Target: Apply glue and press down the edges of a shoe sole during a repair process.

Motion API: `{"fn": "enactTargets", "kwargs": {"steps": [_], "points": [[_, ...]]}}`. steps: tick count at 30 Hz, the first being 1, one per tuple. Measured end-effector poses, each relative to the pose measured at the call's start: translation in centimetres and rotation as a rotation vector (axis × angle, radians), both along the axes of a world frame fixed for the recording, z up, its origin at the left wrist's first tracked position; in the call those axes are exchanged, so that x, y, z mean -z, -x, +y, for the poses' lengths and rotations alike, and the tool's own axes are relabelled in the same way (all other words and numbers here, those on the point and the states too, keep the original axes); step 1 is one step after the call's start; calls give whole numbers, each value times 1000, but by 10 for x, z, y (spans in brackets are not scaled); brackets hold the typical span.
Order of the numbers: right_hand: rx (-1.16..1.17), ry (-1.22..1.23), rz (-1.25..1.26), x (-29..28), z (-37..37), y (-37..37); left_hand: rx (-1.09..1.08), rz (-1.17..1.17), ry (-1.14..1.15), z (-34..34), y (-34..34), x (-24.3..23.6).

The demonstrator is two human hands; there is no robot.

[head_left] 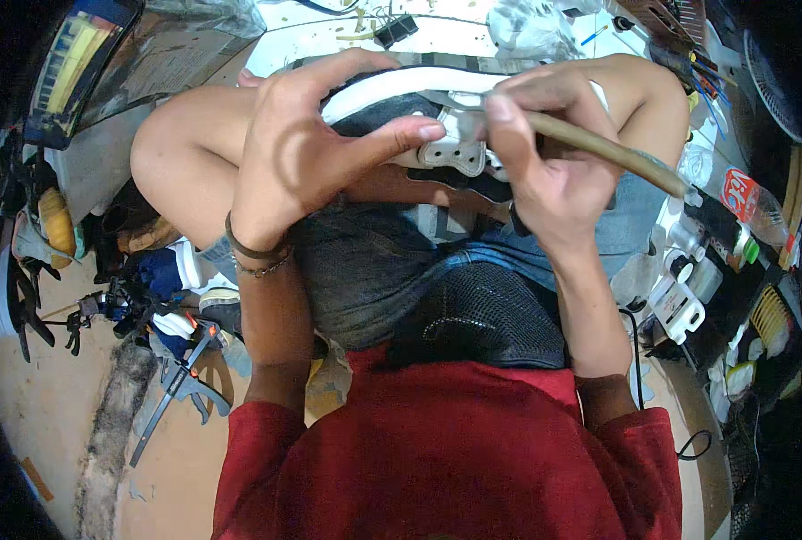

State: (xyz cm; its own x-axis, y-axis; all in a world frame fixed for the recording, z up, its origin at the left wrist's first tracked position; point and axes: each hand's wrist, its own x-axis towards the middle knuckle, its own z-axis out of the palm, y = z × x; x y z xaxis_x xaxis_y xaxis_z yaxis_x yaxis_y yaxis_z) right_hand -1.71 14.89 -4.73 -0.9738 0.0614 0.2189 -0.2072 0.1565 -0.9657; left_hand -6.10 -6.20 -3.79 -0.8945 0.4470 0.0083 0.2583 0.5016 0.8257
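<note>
A black and white sneaker (378,117) lies across my lap, its white sole edge curving along the far side and a white eyelet panel (455,155) toward me. My left hand (293,157) grips the shoe from the left, with the thumb stretched over the upper and the fingers behind the sole. In my right hand (567,175) is a tool with a long brown wooden handle (612,153), pinched near its front end. That end meets the shoe beside the eyelet panel. Blur and my fingers hide its exact shape, so I cannot tell its kind.
A grey bar clamp (180,387) rests on the floor at left, near another shoe (221,306). To the right lie a clear plastic bottle (752,202) with a red label and a white flat container (675,308). Beyond my knees sit a clear plastic bag (531,29) and a black block (396,32).
</note>
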Motion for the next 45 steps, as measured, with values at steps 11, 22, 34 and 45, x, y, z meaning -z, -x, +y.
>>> {"fn": "enactTargets", "kwargs": {"steps": [11, 22, 34, 45], "points": [[-35, 21, 24, -3, -5, 4, -11, -1, -34, 2, -1, 1], [9, 103, 11, -8, 0, -4, 25, 86, -5, 1, -4, -1], [-35, -100, 63, -2, -2, 0, 4, 122, 20, 0, -4, 6], [77, 414, -153, -10, 17, -3, 54, -144, -114, 8, -3, -8]]}}
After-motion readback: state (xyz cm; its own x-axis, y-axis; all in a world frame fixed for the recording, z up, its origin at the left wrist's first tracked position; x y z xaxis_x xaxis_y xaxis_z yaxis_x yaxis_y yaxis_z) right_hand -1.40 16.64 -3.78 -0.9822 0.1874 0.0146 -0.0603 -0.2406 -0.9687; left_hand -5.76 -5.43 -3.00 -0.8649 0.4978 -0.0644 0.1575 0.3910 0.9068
